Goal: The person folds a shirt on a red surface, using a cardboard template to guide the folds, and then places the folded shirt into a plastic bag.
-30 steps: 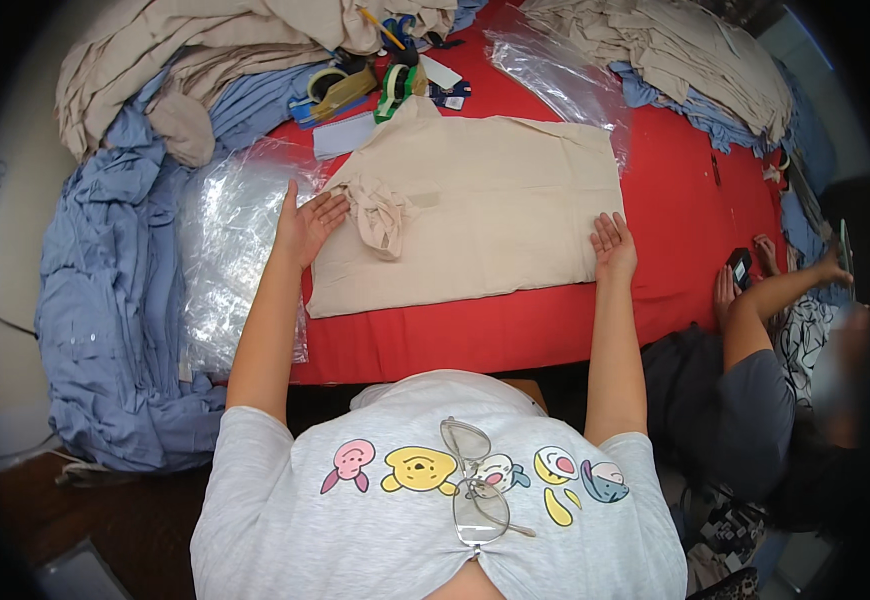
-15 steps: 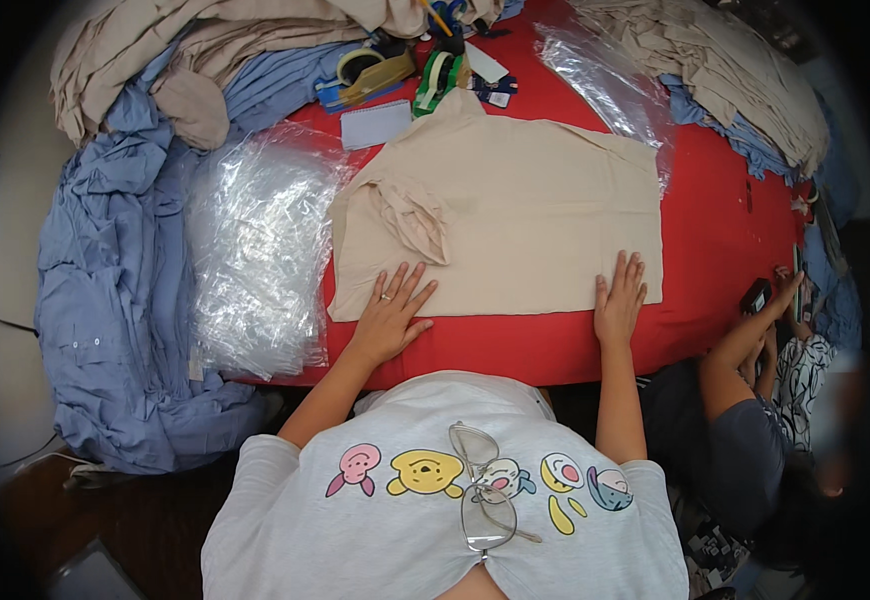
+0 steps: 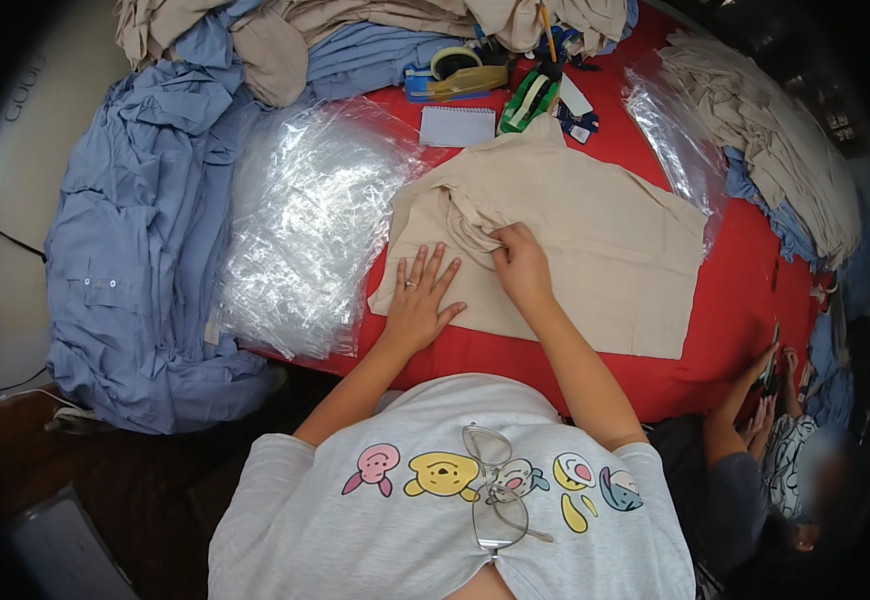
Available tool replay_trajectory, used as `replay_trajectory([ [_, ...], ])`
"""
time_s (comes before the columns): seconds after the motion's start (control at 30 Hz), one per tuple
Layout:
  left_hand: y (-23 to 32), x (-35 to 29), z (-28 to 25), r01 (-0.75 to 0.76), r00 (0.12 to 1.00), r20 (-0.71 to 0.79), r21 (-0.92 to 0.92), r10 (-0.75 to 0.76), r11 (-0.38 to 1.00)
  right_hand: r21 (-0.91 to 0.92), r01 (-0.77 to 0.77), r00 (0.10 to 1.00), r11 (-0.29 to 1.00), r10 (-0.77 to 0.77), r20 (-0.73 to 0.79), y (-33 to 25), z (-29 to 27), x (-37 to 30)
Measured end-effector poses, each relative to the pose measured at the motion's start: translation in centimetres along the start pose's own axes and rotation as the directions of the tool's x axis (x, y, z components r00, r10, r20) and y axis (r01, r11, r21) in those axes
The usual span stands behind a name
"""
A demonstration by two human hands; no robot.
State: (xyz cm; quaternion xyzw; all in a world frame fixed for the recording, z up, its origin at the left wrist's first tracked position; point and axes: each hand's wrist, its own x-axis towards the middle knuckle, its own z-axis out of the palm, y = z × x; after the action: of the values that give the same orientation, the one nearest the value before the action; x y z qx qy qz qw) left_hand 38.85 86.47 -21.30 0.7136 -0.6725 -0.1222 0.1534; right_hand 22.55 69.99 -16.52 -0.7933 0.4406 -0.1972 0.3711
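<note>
A beige garment [image 3: 605, 260], looking like a partly folded shirt, lies flat on the red-covered table [image 3: 595, 378]. On its left half sits a crumpled, bunched part [image 3: 460, 218], seemingly a sleeve. My left hand [image 3: 420, 308] rests flat with fingers spread on the cloth near its lower left corner. With thumb and fingers pinched together, my right hand [image 3: 523, 268] grips the right end of the bunched part; the fingertips partly hide the fabric there.
Clear plastic bags [image 3: 300, 230] pile up to the left, beside blue shirts [image 3: 140, 240]. Beyond the garment are a notepad [image 3: 457, 127], a tape dispenser [image 3: 455, 78] and a green tape dispenser [image 3: 529, 103]. More bags [image 3: 670, 140] and beige clothes [image 3: 765, 130] lie right. Another person's arm [image 3: 730, 410] shows at right.
My right hand has left the garment's lower right edge, moved left and taken hold of the bunched fabric. My left hand stays flat on the cloth. The whole view has shifted and turned slightly.
</note>
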Motion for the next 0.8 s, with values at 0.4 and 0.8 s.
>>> replay_trajectory([
  [0.4,-1.7,-2.2,2.6,0.082,0.905,-0.377,-0.298,-0.196,0.951,-0.279,0.025,0.99,0.96,-0.063,-0.129,8.1,-18.3,-9.3],
  [0.8,-0.9,-4.1,-1.2,-0.034,0.999,-0.018,-0.049,0.033,0.998,-0.424,-0.066,0.922,0.903,-0.107,-0.371,7.4,-10.7,-14.1],
])
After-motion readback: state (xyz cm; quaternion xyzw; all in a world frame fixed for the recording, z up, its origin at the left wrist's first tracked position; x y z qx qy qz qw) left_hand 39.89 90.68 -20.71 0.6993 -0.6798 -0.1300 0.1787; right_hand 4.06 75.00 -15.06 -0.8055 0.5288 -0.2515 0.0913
